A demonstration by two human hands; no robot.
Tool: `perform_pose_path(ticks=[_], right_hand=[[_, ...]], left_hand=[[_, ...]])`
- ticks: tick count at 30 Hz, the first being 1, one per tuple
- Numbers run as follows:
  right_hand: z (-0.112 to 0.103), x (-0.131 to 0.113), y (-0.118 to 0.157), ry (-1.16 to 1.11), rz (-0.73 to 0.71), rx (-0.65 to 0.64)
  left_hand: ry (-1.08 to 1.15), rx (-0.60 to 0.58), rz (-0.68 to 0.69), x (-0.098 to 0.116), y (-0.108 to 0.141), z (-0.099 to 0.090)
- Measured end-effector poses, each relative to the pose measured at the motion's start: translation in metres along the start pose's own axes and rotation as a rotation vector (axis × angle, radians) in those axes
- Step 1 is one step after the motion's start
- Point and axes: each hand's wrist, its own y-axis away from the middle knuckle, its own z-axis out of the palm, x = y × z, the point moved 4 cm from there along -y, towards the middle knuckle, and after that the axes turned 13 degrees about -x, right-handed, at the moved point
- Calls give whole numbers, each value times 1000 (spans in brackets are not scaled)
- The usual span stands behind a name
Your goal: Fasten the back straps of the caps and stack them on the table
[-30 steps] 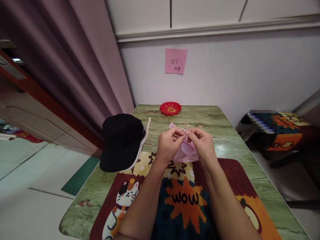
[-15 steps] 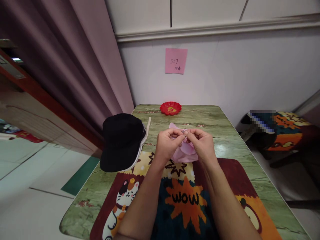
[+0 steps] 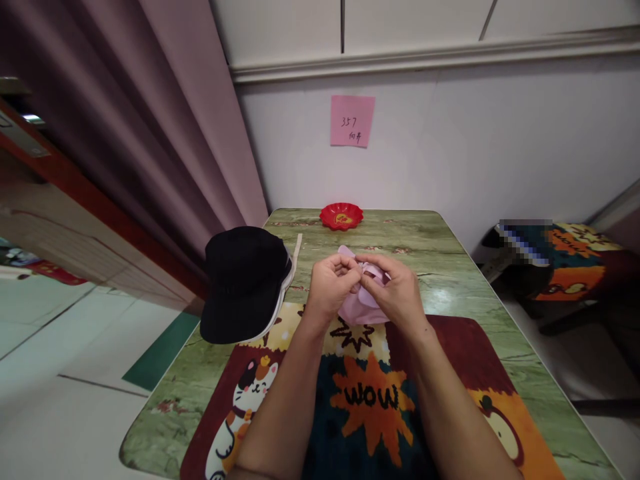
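Observation:
A pink, soft-looking cloth item [image 3: 363,311] lies on the table, partly over the patterned mat, with its upper part hidden by my hands; its exact kind is unclear. My left hand [image 3: 331,283] is closed in a pinch at its upper edge. From the other side, my right hand [image 3: 397,287] pinches the same spot, fingers bent over the pink cloth. The fingertips of both hands meet, and the small part between them is too covered to make out. Left of my hands sits a black cap [image 3: 245,283], stacked over a white one [image 3: 284,293].
A red scalloped dish [image 3: 341,217] stands near the wall. A light strap [image 3: 297,252] sticks out beside the caps. Under my forearms lies the colourful mat [image 3: 373,400] on the green table [image 3: 165,413]. A stool with a patterned cover [image 3: 575,267] is at the right.
Both hands have shifted slightly left. The right hand has turned, its fingers now further over the pink cloth, and the small shiny bit between the fingertips is now covered.

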Motion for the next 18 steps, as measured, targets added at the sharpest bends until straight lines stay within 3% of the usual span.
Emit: perform_pose_path(ticks=[3, 18], right_hand=[[0, -2, 1, 72, -1, 48], [2, 7, 1, -83, 112, 2]], left_hand=[[21, 0, 2, 0, 0, 1], [78, 127, 9, -4, -2, -17]])
